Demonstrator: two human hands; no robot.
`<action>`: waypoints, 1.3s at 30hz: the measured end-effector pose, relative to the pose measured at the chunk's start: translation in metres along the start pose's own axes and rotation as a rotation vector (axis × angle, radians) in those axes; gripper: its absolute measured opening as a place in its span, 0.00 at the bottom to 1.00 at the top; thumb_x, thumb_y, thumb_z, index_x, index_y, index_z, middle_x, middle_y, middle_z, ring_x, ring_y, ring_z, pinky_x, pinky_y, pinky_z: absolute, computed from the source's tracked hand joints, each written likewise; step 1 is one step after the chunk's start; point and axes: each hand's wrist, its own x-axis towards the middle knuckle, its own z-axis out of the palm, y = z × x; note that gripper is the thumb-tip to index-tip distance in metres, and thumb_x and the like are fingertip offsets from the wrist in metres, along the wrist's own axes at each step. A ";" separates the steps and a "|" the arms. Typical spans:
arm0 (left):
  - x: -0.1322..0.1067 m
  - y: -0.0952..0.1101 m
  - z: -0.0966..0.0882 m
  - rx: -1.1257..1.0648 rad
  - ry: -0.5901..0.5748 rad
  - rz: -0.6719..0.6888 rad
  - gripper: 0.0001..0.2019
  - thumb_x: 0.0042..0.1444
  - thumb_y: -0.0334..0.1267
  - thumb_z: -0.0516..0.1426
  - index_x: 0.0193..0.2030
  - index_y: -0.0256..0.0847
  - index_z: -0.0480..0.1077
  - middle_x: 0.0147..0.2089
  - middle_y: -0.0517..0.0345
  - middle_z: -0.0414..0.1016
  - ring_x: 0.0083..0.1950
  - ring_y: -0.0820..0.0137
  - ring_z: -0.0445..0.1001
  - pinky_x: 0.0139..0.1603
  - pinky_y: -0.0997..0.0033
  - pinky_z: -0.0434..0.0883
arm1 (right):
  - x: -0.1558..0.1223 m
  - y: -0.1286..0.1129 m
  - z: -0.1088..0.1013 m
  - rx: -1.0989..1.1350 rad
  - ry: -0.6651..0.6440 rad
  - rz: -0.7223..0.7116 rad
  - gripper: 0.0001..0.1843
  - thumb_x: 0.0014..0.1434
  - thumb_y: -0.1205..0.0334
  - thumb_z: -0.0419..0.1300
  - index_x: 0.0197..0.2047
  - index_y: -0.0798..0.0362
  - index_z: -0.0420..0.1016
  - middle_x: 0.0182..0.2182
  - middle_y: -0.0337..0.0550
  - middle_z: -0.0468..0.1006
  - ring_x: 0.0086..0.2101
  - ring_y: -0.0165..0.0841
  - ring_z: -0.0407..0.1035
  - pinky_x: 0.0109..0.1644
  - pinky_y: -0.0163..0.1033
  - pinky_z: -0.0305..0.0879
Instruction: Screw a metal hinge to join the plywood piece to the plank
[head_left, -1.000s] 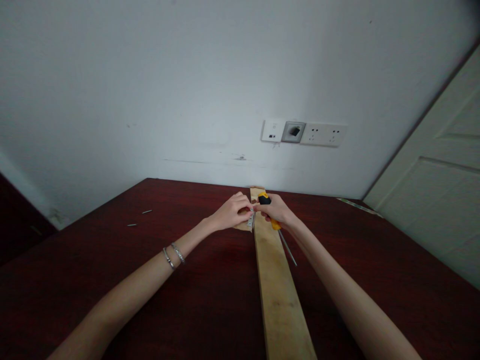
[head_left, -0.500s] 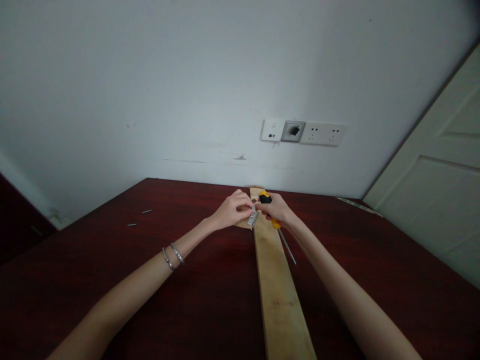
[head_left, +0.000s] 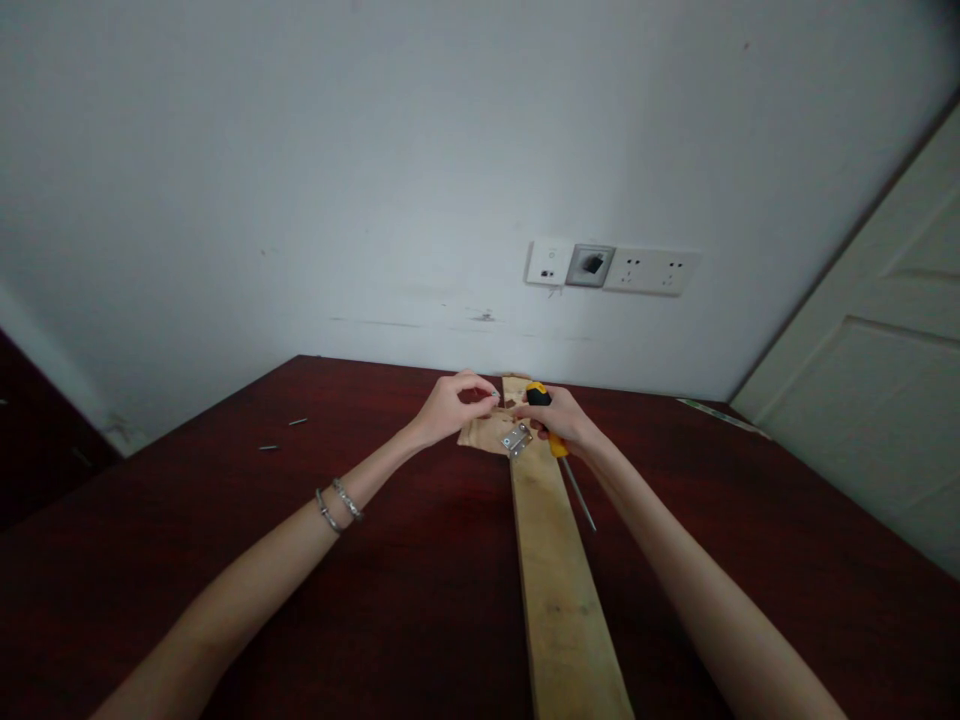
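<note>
Above the far end of a long wooden board (head_left: 559, 560), my left hand (head_left: 454, 405) pinches a small silvery screw (head_left: 496, 395) between thumb and fingertips. A metal hinge (head_left: 516, 438) with holes lies across the board and a shorter piece of wood (head_left: 481, 432) on its left. My right hand (head_left: 564, 415) is wrapped round the yellow and black handle of a screwdriver (head_left: 556, 443), just right of the hinge. The screwdriver's shaft points back towards me, its tip away from the hinge. The fingers of my right hand are partly hidden by the handle.
Two screws (head_left: 298, 421) or similar thin metal pieces lie on the dark red table (head_left: 390, 600) at the left. Behind the table stands a white wall (head_left: 405, 180) with sockets (head_left: 651, 271). A thin printed strip (head_left: 721, 417) lies near the door (head_left: 885, 380) at the right.
My left hand has drawn up and left from the hinge, holding the small screw. The hinge now shows more fully and sits further right. My right hand still holds the screwdriver.
</note>
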 end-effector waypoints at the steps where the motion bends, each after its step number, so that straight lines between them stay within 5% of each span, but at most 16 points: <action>1: 0.000 -0.001 -0.004 0.011 0.013 0.003 0.05 0.53 0.35 0.60 0.32 0.36 0.75 0.33 0.55 0.75 0.36 0.71 0.72 0.41 0.69 0.68 | 0.000 0.000 -0.001 0.016 -0.001 -0.001 0.12 0.39 0.66 0.66 0.27 0.55 0.67 0.16 0.32 0.67 0.15 0.22 0.56 0.13 0.28 0.53; 7: -0.013 -0.027 -0.052 0.130 0.005 -0.079 0.07 0.53 0.39 0.59 0.33 0.37 0.75 0.35 0.55 0.76 0.38 0.70 0.72 0.45 0.67 0.67 | 0.001 0.000 -0.009 0.102 -0.027 -0.003 0.16 0.37 0.66 0.68 0.27 0.54 0.65 0.15 0.31 0.65 0.15 0.21 0.55 0.13 0.27 0.51; 14: -0.066 -0.072 -0.168 0.587 -0.312 -0.330 0.10 0.54 0.42 0.56 0.33 0.39 0.75 0.35 0.56 0.77 0.38 0.69 0.71 0.45 0.68 0.65 | 0.000 0.000 -0.010 0.142 -0.059 0.019 0.21 0.32 0.64 0.72 0.28 0.54 0.65 0.14 0.29 0.64 0.14 0.20 0.54 0.13 0.26 0.49; 20: -0.125 -0.076 -0.245 0.804 -0.577 -0.452 0.10 0.54 0.39 0.54 0.34 0.38 0.75 0.34 0.55 0.76 0.37 0.69 0.72 0.47 0.68 0.64 | -0.002 0.002 -0.009 0.122 -0.074 0.032 0.22 0.32 0.63 0.72 0.29 0.54 0.65 0.11 0.28 0.63 0.13 0.20 0.53 0.13 0.26 0.49; 26: -0.176 -0.073 -0.268 0.830 -0.697 -0.484 0.07 0.55 0.34 0.54 0.31 0.39 0.73 0.33 0.59 0.76 0.34 0.72 0.72 0.64 0.56 0.50 | 0.000 0.008 -0.009 0.136 -0.069 0.041 0.23 0.31 0.62 0.73 0.28 0.54 0.64 0.11 0.28 0.63 0.14 0.20 0.53 0.13 0.26 0.49; 39: -0.188 -0.071 -0.274 0.847 -0.734 -0.441 0.07 0.57 0.34 0.55 0.29 0.39 0.72 0.31 0.58 0.76 0.36 0.70 0.71 0.54 0.66 0.59 | 0.002 0.007 -0.011 0.149 -0.053 0.053 0.23 0.30 0.62 0.73 0.27 0.55 0.64 0.11 0.29 0.63 0.13 0.20 0.53 0.13 0.26 0.48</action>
